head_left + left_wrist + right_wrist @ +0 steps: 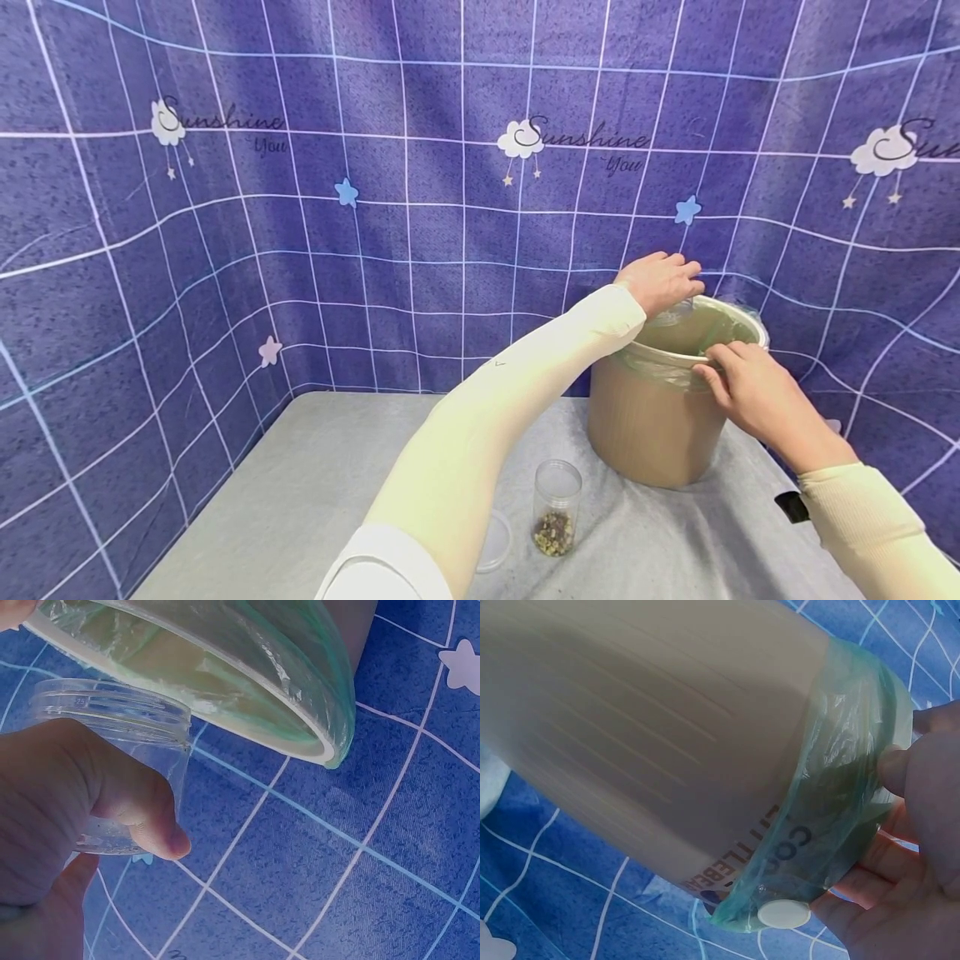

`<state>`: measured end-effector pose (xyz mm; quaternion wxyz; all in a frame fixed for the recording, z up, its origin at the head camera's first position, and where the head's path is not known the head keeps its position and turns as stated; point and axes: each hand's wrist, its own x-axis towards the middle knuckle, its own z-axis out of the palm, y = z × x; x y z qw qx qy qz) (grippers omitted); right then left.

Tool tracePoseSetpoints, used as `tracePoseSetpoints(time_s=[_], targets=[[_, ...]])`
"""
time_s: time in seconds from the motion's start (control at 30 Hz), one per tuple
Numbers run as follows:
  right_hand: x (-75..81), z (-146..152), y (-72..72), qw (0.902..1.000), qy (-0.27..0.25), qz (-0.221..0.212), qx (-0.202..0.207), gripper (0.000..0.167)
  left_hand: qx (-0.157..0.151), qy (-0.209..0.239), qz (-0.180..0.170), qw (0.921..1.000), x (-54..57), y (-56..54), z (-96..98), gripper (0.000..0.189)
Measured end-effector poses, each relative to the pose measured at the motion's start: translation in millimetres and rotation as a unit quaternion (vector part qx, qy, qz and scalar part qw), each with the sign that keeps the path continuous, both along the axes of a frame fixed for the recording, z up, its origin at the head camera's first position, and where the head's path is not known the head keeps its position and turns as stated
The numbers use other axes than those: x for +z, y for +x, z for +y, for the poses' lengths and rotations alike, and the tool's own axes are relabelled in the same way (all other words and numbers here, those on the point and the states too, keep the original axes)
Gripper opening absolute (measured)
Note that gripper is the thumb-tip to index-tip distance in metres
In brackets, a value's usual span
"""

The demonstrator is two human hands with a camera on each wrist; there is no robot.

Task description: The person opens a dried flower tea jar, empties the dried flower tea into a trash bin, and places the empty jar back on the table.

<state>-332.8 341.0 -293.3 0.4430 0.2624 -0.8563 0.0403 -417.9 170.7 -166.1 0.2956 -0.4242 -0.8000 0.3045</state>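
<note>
My left hand (660,283) (52,802) grips a clear plastic jar (150,761) that has a threaded, uncapped mouth. In the head view the jar is held at the left side of the waste bin's mouth and mostly hidden by the hand; only small specks show inside it. My right hand (772,404) (907,877) holds the near right rim of the beige waste bin (652,425) (652,735). A thin green plastic bag (832,765) lines the bin and folds over its rim. The bin stands at the table's back right.
A second clear jar (557,504), uncapped and partly filled with dark and yellowish dried bits, stands on the grey-covered table (300,483). Beside it a round translucent lid (495,542) lies partly behind my left arm. A blue patterned curtain (435,225) hangs behind the table.
</note>
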Motion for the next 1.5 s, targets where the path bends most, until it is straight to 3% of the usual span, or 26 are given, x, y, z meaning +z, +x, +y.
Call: tracePoseSetpoints(time_s=[0.97,1.5], targets=[[-3.4,-0.6,0.8,1.0000,-0.003,0.006,-0.001,0.020,-0.002,0.033,0.004,0.9995,2.5,-0.5,-6.1,0.042],[-1.9,0.3,-1.6,1.0000,-0.003,0.005,0.001,0.020,-0.007,0.054,0.004,0.9985,9.9,4.0,-14.9,0.050]])
